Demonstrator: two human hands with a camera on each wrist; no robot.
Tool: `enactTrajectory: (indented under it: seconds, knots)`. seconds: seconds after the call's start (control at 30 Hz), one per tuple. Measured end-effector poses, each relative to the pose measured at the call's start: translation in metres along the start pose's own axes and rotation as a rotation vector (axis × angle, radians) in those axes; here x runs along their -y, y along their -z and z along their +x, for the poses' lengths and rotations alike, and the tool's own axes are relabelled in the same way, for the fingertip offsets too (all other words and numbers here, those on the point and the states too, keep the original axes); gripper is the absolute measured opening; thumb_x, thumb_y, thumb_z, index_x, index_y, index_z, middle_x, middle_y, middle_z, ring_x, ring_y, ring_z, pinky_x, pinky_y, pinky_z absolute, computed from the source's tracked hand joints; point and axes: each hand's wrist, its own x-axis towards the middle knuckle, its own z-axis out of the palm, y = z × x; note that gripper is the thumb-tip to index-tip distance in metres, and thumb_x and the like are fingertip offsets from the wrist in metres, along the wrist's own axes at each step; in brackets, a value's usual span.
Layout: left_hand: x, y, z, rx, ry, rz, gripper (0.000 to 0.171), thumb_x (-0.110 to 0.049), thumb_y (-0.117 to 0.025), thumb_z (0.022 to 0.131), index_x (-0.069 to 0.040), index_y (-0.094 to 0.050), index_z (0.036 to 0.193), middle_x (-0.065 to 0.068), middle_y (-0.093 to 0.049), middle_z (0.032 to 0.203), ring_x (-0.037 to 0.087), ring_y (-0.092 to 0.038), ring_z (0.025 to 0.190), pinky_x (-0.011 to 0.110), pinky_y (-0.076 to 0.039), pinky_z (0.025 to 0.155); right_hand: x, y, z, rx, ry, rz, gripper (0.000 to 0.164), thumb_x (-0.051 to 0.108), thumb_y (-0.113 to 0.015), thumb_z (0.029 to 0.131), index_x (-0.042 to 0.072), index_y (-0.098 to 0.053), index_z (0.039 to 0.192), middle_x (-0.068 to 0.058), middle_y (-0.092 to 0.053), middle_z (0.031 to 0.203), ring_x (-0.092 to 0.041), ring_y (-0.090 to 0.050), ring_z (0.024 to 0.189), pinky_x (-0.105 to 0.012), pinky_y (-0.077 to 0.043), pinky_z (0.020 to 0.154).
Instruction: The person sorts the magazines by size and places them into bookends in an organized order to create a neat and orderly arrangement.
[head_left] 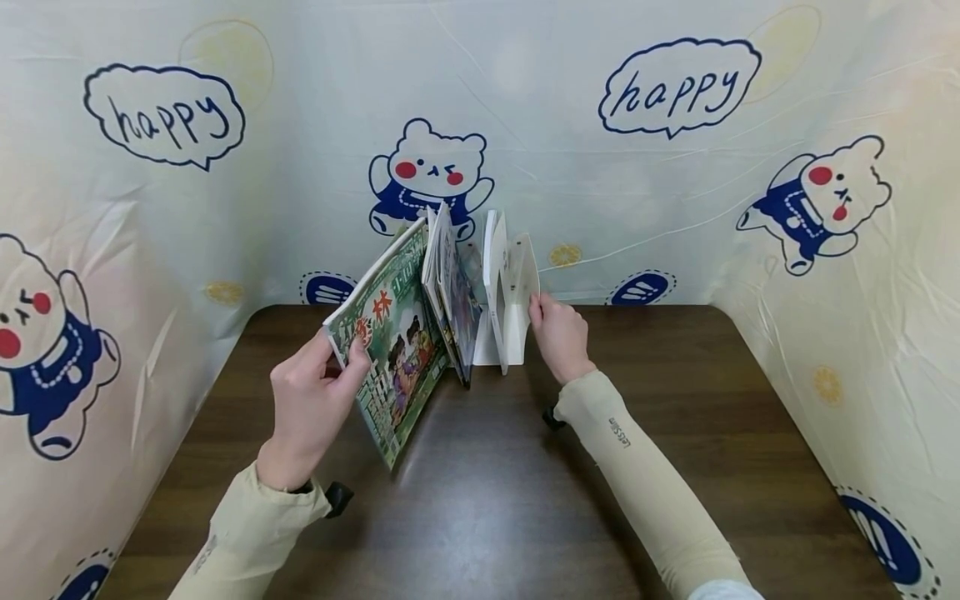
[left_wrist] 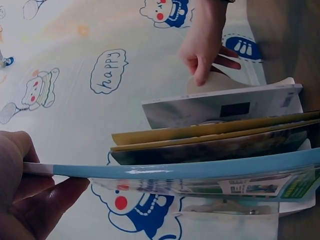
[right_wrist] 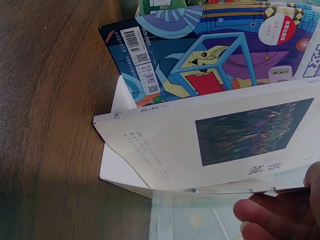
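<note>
My left hand [head_left: 311, 408] pinches the near upper corner of a green magazine [head_left: 408, 346], thumb on its illustrated cover. The magazine stands tilted at the left of a white book rack [head_left: 514, 333]; its light blue spine [left_wrist: 165, 171] shows in the left wrist view. My right hand [head_left: 562, 337] pinches the rack's right end panel [head_left: 525, 271] at its edge. Between them, several thin magazines [head_left: 452, 292] lean, one with a colourful cover [right_wrist: 200, 55]. Beside the right panel stands a white book [right_wrist: 165, 145] with a dark picture on it.
The rack stands near the back of a dark brown wooden table [head_left: 480, 500]. A pale curtain [head_left: 525, 83] printed with bears surrounds the table at the back and both sides. Each wrist has a black device [head_left: 339, 498] strapped below the hand.
</note>
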Motion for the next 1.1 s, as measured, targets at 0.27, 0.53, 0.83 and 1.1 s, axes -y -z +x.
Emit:
enactTrajectory:
  seconds: [0.27,0.53,0.83,1.1]
  knots:
    - [0.006,-0.014,0.005,-0.056,0.011,-0.006,0.029,0.005,-0.069,0.090,0.004,-0.073,0.119,0.019,-0.077,0.098,0.017,-0.061,0.058,0.006,-0.044,0.057,0.001,0.001,0.000,-0.006,0.003,0.006,0.043,0.022,-0.050,0.110,0.011,-0.048,0.069,-0.007,-0.050,0.054,-0.027,-0.051,0.045,-0.042,-0.039,0.043]
    - [0.015,-0.025,0.009,-0.065,0.027,-0.012,0.029,0.005,-0.066,0.093,0.004,-0.072,0.121,0.019,-0.077,0.099,0.018,-0.060,0.059,0.007,-0.041,0.055,0.001,0.002,0.000,0.012,-0.009,0.009,0.041,0.021,-0.051,0.110,0.009,-0.050,0.071,-0.009,-0.052,0.056,-0.027,-0.050,0.046,-0.041,-0.038,0.044]
    - [0.026,-0.034,0.014,-0.084,0.044,0.015,0.027,0.002,-0.064,0.095,0.004,-0.072,0.120,0.020,-0.076,0.103,0.024,-0.067,0.067,0.006,-0.039,0.058,0.003,0.002,-0.001,0.001,0.004,0.012,0.039,0.018,-0.055,0.109,0.007,-0.052,0.071,-0.007,-0.050,0.055,-0.024,-0.047,0.045,-0.037,-0.034,0.043]
    - [0.040,-0.045,0.017,-0.104,0.043,0.022,0.029,0.003,-0.063,0.095,0.004,-0.071,0.123,0.020,-0.076,0.106,0.025,-0.068,0.069,0.005,-0.038,0.060,0.002,0.001,-0.001,0.015,-0.004,0.000,0.041,0.021,-0.051,0.110,0.008,-0.051,0.072,-0.007,-0.050,0.056,-0.025,-0.048,0.046,-0.038,-0.035,0.044]
